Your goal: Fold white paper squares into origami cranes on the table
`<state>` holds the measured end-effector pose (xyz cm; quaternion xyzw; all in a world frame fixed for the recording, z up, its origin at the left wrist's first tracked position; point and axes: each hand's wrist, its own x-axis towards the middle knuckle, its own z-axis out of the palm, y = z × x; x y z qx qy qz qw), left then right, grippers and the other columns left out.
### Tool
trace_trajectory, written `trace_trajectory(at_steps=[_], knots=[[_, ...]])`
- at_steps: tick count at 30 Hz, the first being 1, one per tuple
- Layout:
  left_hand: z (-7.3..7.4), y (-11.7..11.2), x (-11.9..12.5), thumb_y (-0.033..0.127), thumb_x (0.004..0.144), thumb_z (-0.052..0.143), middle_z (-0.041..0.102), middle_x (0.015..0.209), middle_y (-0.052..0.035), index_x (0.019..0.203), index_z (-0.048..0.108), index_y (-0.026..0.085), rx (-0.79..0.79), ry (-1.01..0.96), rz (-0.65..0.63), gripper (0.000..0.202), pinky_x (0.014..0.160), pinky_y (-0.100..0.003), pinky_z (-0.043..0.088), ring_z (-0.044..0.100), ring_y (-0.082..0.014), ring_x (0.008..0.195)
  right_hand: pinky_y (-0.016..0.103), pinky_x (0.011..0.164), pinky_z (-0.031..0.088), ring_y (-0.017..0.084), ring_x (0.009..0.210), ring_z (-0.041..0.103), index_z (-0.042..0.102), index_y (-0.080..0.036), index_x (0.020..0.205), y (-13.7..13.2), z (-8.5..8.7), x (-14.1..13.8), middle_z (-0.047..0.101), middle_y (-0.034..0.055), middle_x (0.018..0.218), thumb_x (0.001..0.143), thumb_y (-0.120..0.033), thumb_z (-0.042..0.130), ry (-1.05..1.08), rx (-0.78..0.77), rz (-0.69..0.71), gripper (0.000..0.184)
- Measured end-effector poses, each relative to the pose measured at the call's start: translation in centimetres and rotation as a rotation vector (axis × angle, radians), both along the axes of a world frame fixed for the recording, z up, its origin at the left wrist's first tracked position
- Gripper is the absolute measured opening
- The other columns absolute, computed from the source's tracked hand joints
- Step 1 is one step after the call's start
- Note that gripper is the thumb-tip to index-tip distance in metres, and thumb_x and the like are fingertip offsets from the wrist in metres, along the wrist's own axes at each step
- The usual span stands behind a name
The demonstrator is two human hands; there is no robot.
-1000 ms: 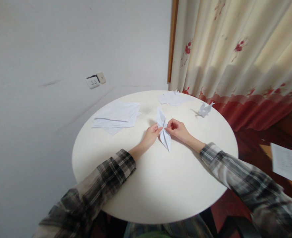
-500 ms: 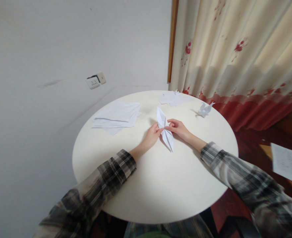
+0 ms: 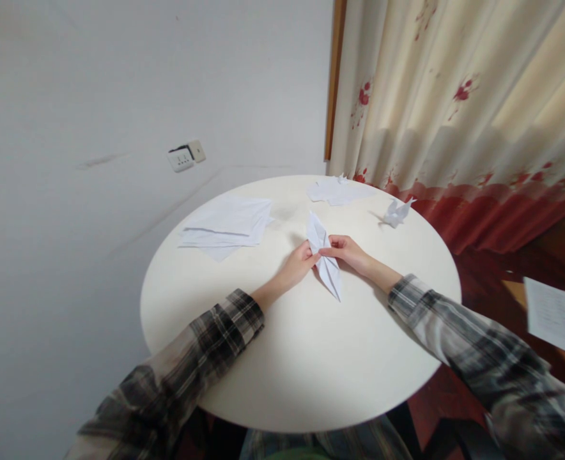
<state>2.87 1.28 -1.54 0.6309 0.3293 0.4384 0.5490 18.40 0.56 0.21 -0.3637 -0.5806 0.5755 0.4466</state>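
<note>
A folded white paper (image 3: pixel 329 276), long and diamond-shaped with pointed ends, is held between both hands above the middle of the round white table (image 3: pixel 282 358). My left hand (image 3: pixel 300 263) pinches its left edge, thumb on top near the centre and the other fingers partly hidden. From the right side, my right hand (image 3: pixel 349 253) grips the same paper, its thumb meeting the left thumb at the middle crease. Some of the fingers behind the paper cannot be seen.
A stack of white paper sheets (image 3: pixel 225 223) lies at the table's left. More paper (image 3: pixel 333 191) lies at the back, with a small folded piece on it. A folded paper figure (image 3: pixel 396 213) stands at the right. Wall and curtain (image 3: pixel 455 128) border the table.
The folded paper and both hands have shifted slightly to the right and nearer to me. My right fingers have curled in more. The rest looks unchanged.
</note>
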Motion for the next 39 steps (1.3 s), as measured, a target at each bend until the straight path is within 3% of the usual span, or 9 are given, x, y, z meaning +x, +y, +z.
trace_trajectory(at_steps=[3, 7, 10, 17, 20, 25, 32, 35, 39], knots=[[0.4, -0.1, -0.2, 0.027, 0.074, 0.056, 0.063, 0.071, -0.0005, 0.085, 0.059, 0.015, 0.01, 0.053, 0.006, 0.017, 0.059, -0.023, 0.045, 0.059, -0.0132, 0.065, 0.023, 0.054, 0.037, 0.01, 0.054, 0.05, 0.056, -0.014, 0.066, -0.3, 0.3, -0.1, 0.057, -0.0022, 0.061, 0.054, -0.034, 0.075, 0.012, -0.034, 0.006, 0.03], [-0.2, 0.3, -0.5, 0.039, 0.078, 0.051, 0.062, 0.068, -0.0005, 0.077, 0.062, 0.016, 0.07, 0.141, 0.114, 0.026, 0.059, -0.024, 0.045, 0.057, -0.0133, 0.064, 0.022, 0.05, 0.035, 0.008, 0.051, 0.048, 0.057, -0.013, 0.065, -0.5, 0.5, -0.1, 0.055, -0.0032, 0.057, 0.055, -0.032, 0.074, 0.006, -0.069, 0.025, 0.028], [-0.7, 0.6, -0.5, 0.04, 0.074, 0.057, 0.065, 0.086, -0.004, 0.082, 0.064, 0.016, 0.134, 0.105, 0.149, 0.026, 0.074, -0.029, 0.047, 0.059, -0.0172, 0.082, 0.021, 0.049, 0.033, 0.007, 0.049, 0.046, 0.058, -0.013, 0.066, -0.5, 0.4, -0.1, 0.054, -0.0035, 0.056, 0.054, -0.031, 0.074, -0.006, -0.079, 0.055, 0.027], [0.7, -0.3, -0.2, 0.037, 0.065, 0.068, 0.065, 0.104, -0.0088, 0.101, 0.063, 0.016, 0.034, 0.027, -0.083, 0.042, 0.093, -0.037, 0.041, 0.058, -0.0211, 0.097, 0.022, 0.054, 0.038, 0.01, 0.061, 0.051, 0.063, -0.013, 0.067, 0.1, -0.5, 0.0, 0.059, 0.0012, 0.073, 0.056, -0.033, 0.073, -0.07, 0.089, 0.179, 0.026], [1.1, -0.5, -0.1, 0.036, 0.066, 0.068, 0.065, 0.105, -0.0089, 0.1, 0.064, 0.018, 0.05, 0.011, -0.112, 0.039, 0.093, -0.038, 0.041, 0.059, -0.0209, 0.097, 0.023, 0.057, 0.041, 0.01, 0.059, 0.052, 0.064, -0.013, 0.074, 0.2, -0.6, 0.0, 0.06, 0.0, 0.068, 0.058, -0.033, 0.072, -0.123, 0.108, 0.233, 0.026], [0.9, -0.4, 0.2, 0.035, 0.069, 0.064, 0.067, 0.098, -0.0084, 0.096, 0.065, 0.018, 0.062, -0.003, -0.144, 0.032, 0.09, -0.038, 0.043, 0.06, -0.0212, 0.094, 0.023, 0.066, 0.043, 0.011, 0.068, 0.056, 0.064, -0.014, 0.091, -0.1, -0.2, -0.1, 0.064, 0.0011, 0.08, 0.06, -0.028, 0.071, -0.088, 0.109, 0.271, 0.035], [0.8, -0.6, -0.1, 0.033, 0.074, 0.059, 0.067, 0.091, -0.0093, 0.086, 0.065, 0.016, 0.01, -0.016, -0.017, 0.021, 0.083, -0.035, 0.046, 0.061, -0.0207, 0.089, 0.02, 0.06, 0.041, 0.009, 0.065, 0.055, 0.061, -0.017, 0.1, -0.3, -0.1, -0.1, 0.064, -0.0014, 0.079, 0.062, -0.025, 0.07, -0.075, 0.04, 0.284, 0.039], [0.5, -0.5, -0.2, 0.035, 0.075, 0.057, 0.067, 0.094, -0.0093, 0.088, 0.064, 0.015, -0.029, -0.029, 0.059, 0.024, 0.083, -0.034, 0.045, 0.06, -0.0207, 0.09, 0.02, 0.054, 0.037, 0.007, 0.059, 0.05, 0.061, -0.016, 0.093, -0.2, -0.3, -0.1, 0.061, -0.0012, 0.08, 0.064, -0.027, 0.069, -0.106, 0.066, 0.269, 0.031], [0.4, -0.2, -0.2, 0.042, 0.078, 0.05, 0.067, 0.092, -0.0086, 0.094, 0.063, 0.013, -0.099, -0.047, 0.072, 0.036, 0.081, -0.034, 0.045, 0.061, -0.0205, 0.087, 0.021, 0.055, 0.036, 0.008, 0.067, 0.05, 0.056, -0.012, 0.062, 0.0, -0.2, 0.0, 0.055, 0.0048, 0.104, 0.064, -0.029, 0.07, -0.174, 0.183, 0.244, 0.022]])
